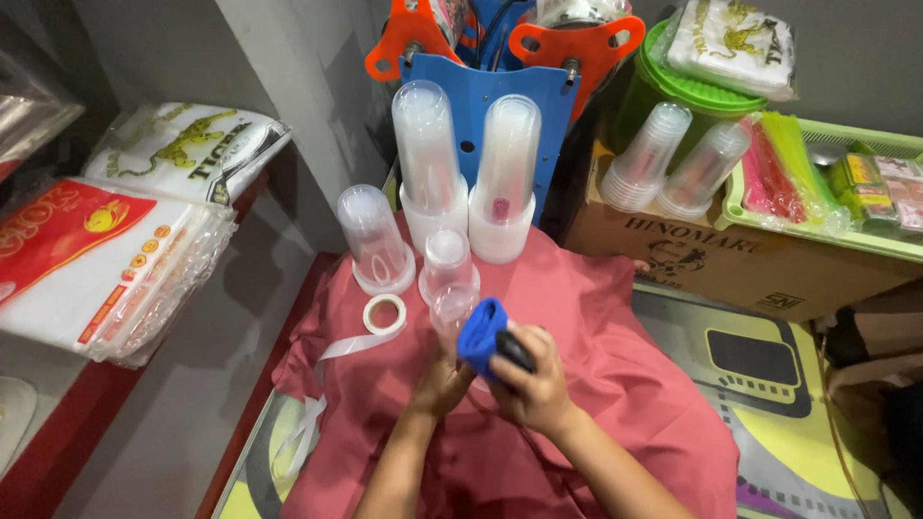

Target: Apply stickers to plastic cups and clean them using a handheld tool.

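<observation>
Red cloth [615, 317] — right hand [538, 384] grips blue tool [481, 332], left hand [440, 383] beside.

We take this for the back corner of a small drinks stall or shop. Tall stacks of clear plastic cups [426, 154] stand on a bench [615, 384] draped in pink cloth, and more cup stacks [646, 144] lie on a cardboard box [731, 264]. Behind them we see a blue and orange cup-sealing machine [490, 58]. A green tray [865, 240] holds bundled coloured straws [784, 173], and sealed packs of plastic bags [106, 259] fill a shelf [38, 461] on our left. All of it is packaging stock, kept in bulk.
</observation>
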